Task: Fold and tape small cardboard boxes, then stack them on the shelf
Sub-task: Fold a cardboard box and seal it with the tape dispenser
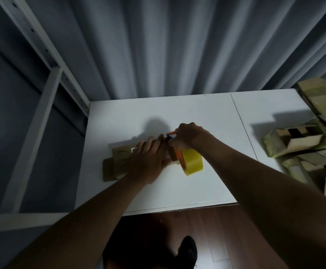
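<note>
Small cardboard box [119, 162] lies on white surface [197, 117], left of centre. Left hand [150, 158] presses it flat, fingers straight. Right hand [187, 135] grips tape dispenser [189, 160], fingers curled. Box probably light, thin-walled, crushable: hold by edges.

A small brown box and a roll of yellow tape on the white table

The small cardboard box [119, 162] lies flat on the white table [197, 117], long and low, with a white sticker on top. The yellow tape roll [193, 162] stands tilted on its edge, touching the box's right end. More boxes [302, 144], taped and open, sit piled at the table's right edge.
</note>
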